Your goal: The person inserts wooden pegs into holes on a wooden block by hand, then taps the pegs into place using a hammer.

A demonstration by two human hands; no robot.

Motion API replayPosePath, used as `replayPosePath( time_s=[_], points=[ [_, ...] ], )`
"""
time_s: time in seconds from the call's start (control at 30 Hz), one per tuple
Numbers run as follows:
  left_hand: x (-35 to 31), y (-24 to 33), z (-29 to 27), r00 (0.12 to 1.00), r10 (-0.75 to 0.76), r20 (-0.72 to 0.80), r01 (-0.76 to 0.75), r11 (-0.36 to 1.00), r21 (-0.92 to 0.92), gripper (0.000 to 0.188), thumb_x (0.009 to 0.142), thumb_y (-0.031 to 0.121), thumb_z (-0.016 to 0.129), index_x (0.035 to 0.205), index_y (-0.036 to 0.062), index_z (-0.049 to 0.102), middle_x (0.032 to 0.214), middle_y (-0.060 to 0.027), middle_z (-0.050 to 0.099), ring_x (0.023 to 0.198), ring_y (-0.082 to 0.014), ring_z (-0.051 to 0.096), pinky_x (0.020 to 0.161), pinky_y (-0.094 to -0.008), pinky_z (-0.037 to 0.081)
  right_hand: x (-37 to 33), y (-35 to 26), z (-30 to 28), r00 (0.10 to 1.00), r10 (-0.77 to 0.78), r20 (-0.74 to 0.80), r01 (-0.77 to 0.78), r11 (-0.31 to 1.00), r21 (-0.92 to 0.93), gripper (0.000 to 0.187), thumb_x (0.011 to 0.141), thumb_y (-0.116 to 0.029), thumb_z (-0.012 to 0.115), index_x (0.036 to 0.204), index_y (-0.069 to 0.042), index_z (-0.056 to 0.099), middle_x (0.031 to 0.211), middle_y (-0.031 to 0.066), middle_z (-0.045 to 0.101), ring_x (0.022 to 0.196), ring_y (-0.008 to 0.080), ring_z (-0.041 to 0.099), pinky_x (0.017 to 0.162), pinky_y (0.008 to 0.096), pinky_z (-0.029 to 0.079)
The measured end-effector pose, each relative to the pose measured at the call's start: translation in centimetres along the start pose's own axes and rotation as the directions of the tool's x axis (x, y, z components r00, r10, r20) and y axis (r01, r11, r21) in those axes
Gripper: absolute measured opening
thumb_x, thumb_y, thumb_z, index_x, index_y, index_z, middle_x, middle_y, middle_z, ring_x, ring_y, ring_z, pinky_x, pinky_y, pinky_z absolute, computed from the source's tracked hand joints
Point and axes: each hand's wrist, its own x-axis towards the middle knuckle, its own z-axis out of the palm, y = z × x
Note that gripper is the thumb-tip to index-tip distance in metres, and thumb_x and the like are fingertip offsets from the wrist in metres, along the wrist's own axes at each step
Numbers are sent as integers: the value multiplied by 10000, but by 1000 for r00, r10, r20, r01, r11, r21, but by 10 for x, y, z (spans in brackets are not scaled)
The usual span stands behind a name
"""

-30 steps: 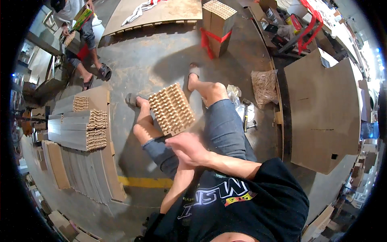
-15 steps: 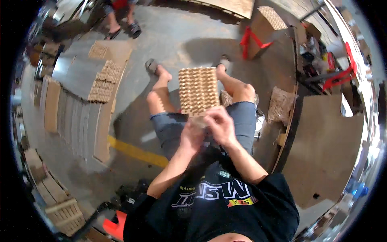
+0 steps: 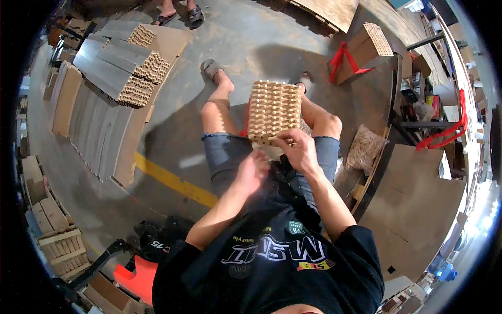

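Note:
Between my knees stands a bundle (image 3: 274, 111) with its end up, covered in rows of light wooden pegs that look like dowels. At its near edge my right hand (image 3: 301, 150) is closed, thumb and fingertips pinched together over the last row. What the pinch holds is too small to make out. Just below and to the left is my left hand (image 3: 253, 170), its fingers smeared by motion. A pale, blurred patch (image 3: 271, 150) shows between the two hands under the bundle's near edge.
Stacked grey boards with pegged ends (image 3: 149, 73) lie at the left. A clear bag of wooden dowels (image 3: 366, 149) sits right of my knee. Another upright bundle (image 3: 361, 57) rests by a red stand (image 3: 342, 63). A person's sandalled feet (image 3: 180, 15) show at the far left.
The view has shifted, so the scene sits differently in the picture. My left hand has drawn away from the bundle's edge; the right stays at its near row.

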Motion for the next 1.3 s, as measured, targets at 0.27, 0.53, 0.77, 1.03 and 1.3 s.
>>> replayPosePath(
  time_s=[0.27, 0.53, 0.77, 1.03, 1.3],
  points=[
    [-3, 9, 6, 1000, -7, -27, 6, 998, -64, 258, 1087, 311, 479, 1068, 93, 616, 897, -11, 629, 675, -134, 586, 584, -251, 492, 17, -1, 26, 922, -382, 69, 383, 865, -325, 115, 800, -211, 766, 825, -123, 696, 820, 34, 673, 832, 253, 651, 768, 406, 479],
    [-10, 17, 8, 1000, -10, 18, 13, 985, -174, 250, 1083, 307, 484, 1072, 92, 612, 845, 3, 601, 629, -126, 565, 515, -238, 456, 24, -20, 33, 920, -309, 243, 391, 775, -496, 63, 801, -195, 686, 837, -145, 703, 823, 11, 685, 843, 230, 669, 785, 408, 504],
    [-18, 29, 19, 999, 34, -41, -39, 989, -145, 230, 1070, 334, 539, 1033, 121, 618, 791, 24, 614, 556, -103, 554, 447, -192, 409, -28, -39, 10, 927, 276, 255, -295, 955, 37, 349, 909, -262, 767, 1098, 23, 702, 913, 115, 749, 815, 147, 699, 777, 304, 566],
    [-19, 27, 18, 985, 165, 42, -170, 975, 142, 277, 1084, 375, 498, 1032, 127, 611, 821, 54, 571, 675, -72, 572, 529, -220, 430, -35, -20, 36, 900, 364, 237, -421, 867, 265, 237, 892, -218, 782, 957, -15, 678, 831, 19, 701, 757, 84, 631, 689, 247, 509],
    [-20, 15, 9, 978, 210, 22, -211, 975, 75, 277, 1061, 330, 521, 1112, 68, 594, 928, -28, 628, 797, -140, 610, 689, -287, 499, -29, -19, 34, 901, 262, 347, -371, 878, 301, 185, 889, -156, 769, 966, -14, 678, 845, 12, 690, 783, 88, 634, 725, 258, 523]
  ],
)
